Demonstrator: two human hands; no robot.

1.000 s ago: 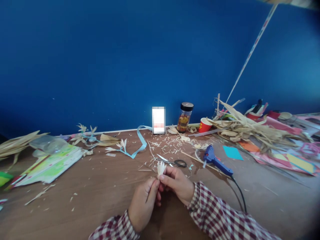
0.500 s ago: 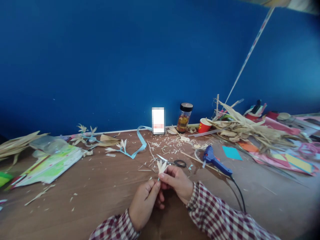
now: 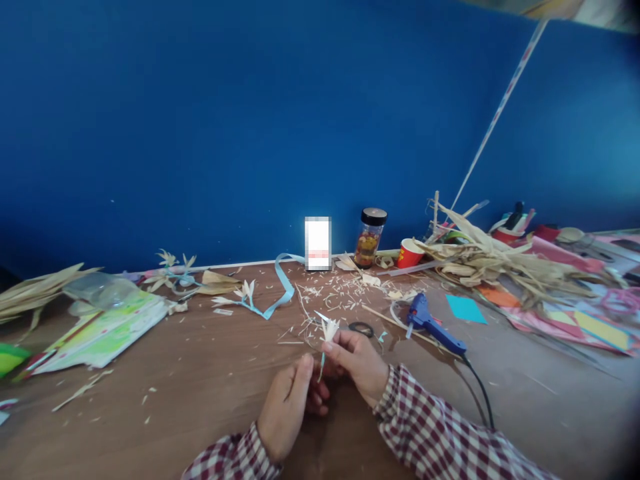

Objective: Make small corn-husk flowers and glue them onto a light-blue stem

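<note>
A small pale corn-husk flower [image 3: 329, 329] stands upright above the table, its short stem wrapped in light blue tape. My right hand [image 3: 359, 365] pinches it just below the petals between thumb and fingers. Close by on the left, my left hand [image 3: 289, 403] has its thumb raised, apart from the stem; its other fingers are partly hidden. Just behind the flower lie scissors [image 3: 361, 329], partly covered by petals and hand. Farther back, a finished husk-flower sprig [image 3: 247, 295] rests on the table, joined to a light blue ribbon [image 3: 287, 293].
A blue hot glue gun [image 3: 434, 325] with a black cord lies right of my hands. Husk scraps [image 3: 345, 290] litter the table. Along the wall stand a lidded jar [image 3: 369, 240] and a red paper cup [image 3: 410, 253]. Dried husks [image 3: 505, 260] are heaped at right.
My left thumb has come off the stem and lifted. The flower in my right hand has shifted slightly right, and more of its blue-taped stem shows.
</note>
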